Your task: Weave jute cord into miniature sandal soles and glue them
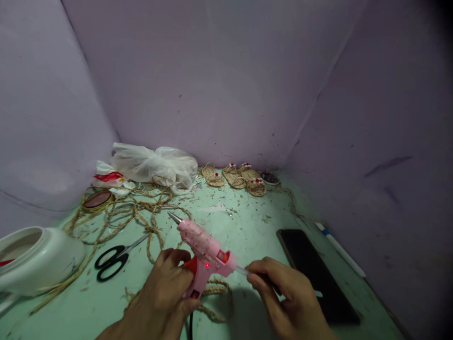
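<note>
A pink hot glue gun [203,245] is held up over the green table, its metal nozzle pointing to the far left and a small red light lit on its side. My left hand [164,288] is closed around its handle, fingers by the orange trigger. Between thumb and forefinger, my right hand [283,293] pinches a clear glue stick [242,270] that enters the back of the gun. Below the gun lies a loop of braided rope [226,309], partly hidden by my left hand and the gun.
Black-handled scissors [112,264], tangled twine [141,212] and a white pot [46,259] lie left. Several small woven sandals [233,177], a plastic bag [155,163] and a bead dish [270,178] line the back. A dark phone [314,269] and white pen [341,250] lie right.
</note>
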The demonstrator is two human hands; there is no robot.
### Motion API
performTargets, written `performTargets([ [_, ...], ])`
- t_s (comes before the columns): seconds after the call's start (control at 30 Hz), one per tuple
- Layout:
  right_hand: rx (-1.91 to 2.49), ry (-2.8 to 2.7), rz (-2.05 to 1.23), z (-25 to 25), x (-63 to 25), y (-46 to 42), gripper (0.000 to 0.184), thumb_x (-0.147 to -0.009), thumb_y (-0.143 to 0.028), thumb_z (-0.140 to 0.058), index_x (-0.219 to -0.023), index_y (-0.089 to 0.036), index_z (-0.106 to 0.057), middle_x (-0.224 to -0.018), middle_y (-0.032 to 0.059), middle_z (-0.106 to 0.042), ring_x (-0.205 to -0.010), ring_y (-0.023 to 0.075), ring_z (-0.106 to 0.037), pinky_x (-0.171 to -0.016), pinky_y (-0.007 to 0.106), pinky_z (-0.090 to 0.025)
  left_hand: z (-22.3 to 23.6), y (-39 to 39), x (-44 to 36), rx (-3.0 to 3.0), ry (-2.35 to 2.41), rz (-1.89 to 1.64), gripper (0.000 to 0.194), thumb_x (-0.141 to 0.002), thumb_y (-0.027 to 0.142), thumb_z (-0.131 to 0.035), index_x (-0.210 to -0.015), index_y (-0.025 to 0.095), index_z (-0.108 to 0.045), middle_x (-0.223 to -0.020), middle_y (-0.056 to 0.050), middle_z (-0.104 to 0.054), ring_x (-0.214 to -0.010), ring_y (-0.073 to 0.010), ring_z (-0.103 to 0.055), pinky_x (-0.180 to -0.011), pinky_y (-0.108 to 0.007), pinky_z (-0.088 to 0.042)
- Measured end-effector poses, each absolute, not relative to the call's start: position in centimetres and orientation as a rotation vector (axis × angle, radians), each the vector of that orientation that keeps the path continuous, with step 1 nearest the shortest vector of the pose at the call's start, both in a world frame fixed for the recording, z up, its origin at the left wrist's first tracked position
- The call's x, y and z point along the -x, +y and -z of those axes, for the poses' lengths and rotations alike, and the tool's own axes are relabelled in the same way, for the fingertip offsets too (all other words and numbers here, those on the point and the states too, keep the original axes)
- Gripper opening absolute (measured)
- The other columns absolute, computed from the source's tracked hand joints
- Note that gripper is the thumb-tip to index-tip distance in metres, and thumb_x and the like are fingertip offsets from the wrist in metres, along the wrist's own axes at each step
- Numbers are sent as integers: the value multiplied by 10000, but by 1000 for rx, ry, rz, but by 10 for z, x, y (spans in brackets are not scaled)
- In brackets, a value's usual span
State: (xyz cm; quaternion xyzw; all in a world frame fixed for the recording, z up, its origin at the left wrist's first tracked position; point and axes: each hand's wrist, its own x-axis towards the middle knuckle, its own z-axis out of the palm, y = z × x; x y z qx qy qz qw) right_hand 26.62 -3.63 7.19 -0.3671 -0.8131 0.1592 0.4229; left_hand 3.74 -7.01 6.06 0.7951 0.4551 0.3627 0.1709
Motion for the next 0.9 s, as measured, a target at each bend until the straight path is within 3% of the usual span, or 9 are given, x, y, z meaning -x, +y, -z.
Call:
performTargets([
  [0.17,885,-2038,-235,-71,-264,-38,134,-831,-73,-517,-890,-168,-591,-637,14,-624,-526,112,-592,-477,199,-454,-59,-69,-38,-2255,1337,-977,148,-841,236,-454,-720,192,-527,-748,-51,-550,-916,-253,-471,-839,-395,-365],
  [0.27,922,-1921,2,-79,-261,-51,234,-773,-61,-600,-962,-199,-608,-787,54,-681,-693,168,-652,-639,280,-526,-64,-70,-38,-2055,1436,-939,187,-863,295,-454,-742,186,-546,-799,-51,-544,-864,-217,-485,-774,-337,-402],
  [0.33,898,-1877,21,-84,-256,-62,247,-734,-86,-654,-926,-241,-638,-785,34,-692,-714,197,-660,-700,338,-530,-70,-70,-41,-1967,1483,-947,207,-861,332,-467,-740,183,-544,-823,-47,-550,-803,-193,-489,-707,-306,-406],
  [0.43,979,-1788,-485,-85,-244,-69,149,-792,-205,-634,-932,-246,-663,-824,37,-712,-750,203,-674,-658,307,-539,-79,-71,-57,-1877,1565,-1035,201,-847,312,-486,-701,183,-538,-781,-31,-548,-780,-184,-491,-682,-300,-394],
  [0.5,1056,-1605,-942,-81,-233,-66,203,-842,-340,-583,-985,-222,-663,-895,62,-714,-786,207,-676,-633,293,-546,-81,-72,-73,-1881,1525,-1036,161,-833,274,-509,-706,182,-547,-777,-26,-560,-774,-183,-502,-671,-304,-391],
  [0.6,1072,-1360,-1422,-75,-224,-53,302,-830,-451,-580,-885,-173,-685,-740,55,-692,-688,193,-654,-589,284,-537,-82,-74,-87,-2172,1369,-1074,161,-837,195,-475,-689,160,-529,-708,-38,-592,-769,-205,-519,-690,-355,-380],
  [0.7,1172,-1163,-1472,-73,-229,-30,303,-732,-458,-688,-783,-159,-683,-660,39,-662,-596,161,-616,-553,263,-521,-81,-69,-71,-2400,1324,-1119,68,-826,182,-535,-795,144,-582,-759,-48,-647,-822,-219,-552,-758,-398,-379],
  [0.77,1219,-1041,-1442,-70,-236,-10,299,-668,-456,-727,-726,-170,-660,-645,23,-647,-512,131,-575,-464,241,-495,-77,-63,-46,-2450,1388,-1157,132,-810,79,-493,-835,142,-607,-769,-51,-658,-823,-211,-569,-768,-399,-387],
  [0.9,1293,-998,-1426,-54,-243,25,277,-633,-414,-735,-638,-163,-617,-524,-10,-563,-420,107,-511,-404,233,-480,-60,-54,-4,-2349,1511,-935,138,-784,89,-537,-868,146,-632,-799,-51,-663,-819,-203,-580,-777,-387,-410],
])
